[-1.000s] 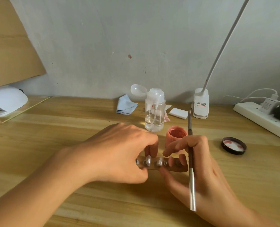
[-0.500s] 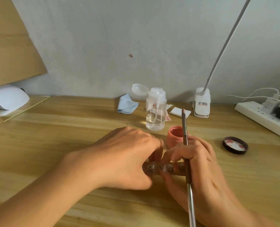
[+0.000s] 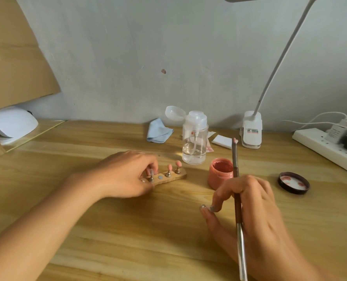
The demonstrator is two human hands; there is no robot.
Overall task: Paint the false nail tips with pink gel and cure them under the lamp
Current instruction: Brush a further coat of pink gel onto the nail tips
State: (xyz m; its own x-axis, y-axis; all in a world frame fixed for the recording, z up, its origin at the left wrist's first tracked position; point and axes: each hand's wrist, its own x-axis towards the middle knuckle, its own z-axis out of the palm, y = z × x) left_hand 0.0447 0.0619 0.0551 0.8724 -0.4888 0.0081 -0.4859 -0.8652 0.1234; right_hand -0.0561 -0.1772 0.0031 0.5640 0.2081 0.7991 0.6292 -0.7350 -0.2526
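Pink nail tips (image 3: 178, 163), two of them, stand upright on little metal pegs at the right half of a short pale wooden holder strip (image 3: 179, 176). The strip lies on the light wooden table (image 3: 107, 240), a little left of centre. Our left hand (image 3: 126, 175) grips the strip's left end, thumb low and fingers curled over the top, with the leftmost peg between the fingertips. Whether that peg carries a tip we cannot tell.

Well apart to the right, our right hand (image 3: 249, 209) pinches a loose small silver peg (image 3: 204, 206) between thumb and forefinger, just above the table. The same hand holds a long slim brush with a silver and reddish-brown handle (image 3: 239, 230), bristles pointing up and away from us.

Just beyond that hand sits a squat open jar of pink gel (image 3: 219, 175), and the brush handle crosses its right rim in our view. To the jar's right lies a round black lid with a pink-smeared white liner (image 3: 293, 183).

Behind these stand a clear plastic pump bottle (image 3: 195, 142) with its cap flipped open, a crumpled pale blue cloth (image 3: 159, 131), white pads (image 3: 222, 141) and a white clip-on desk lamp (image 3: 251, 132). A white power strip (image 3: 326, 148) runs along the right edge. Far left, a white domed curing lamp (image 3: 10, 124) sits under a leaning brown cardboard sheet (image 3: 12, 57).
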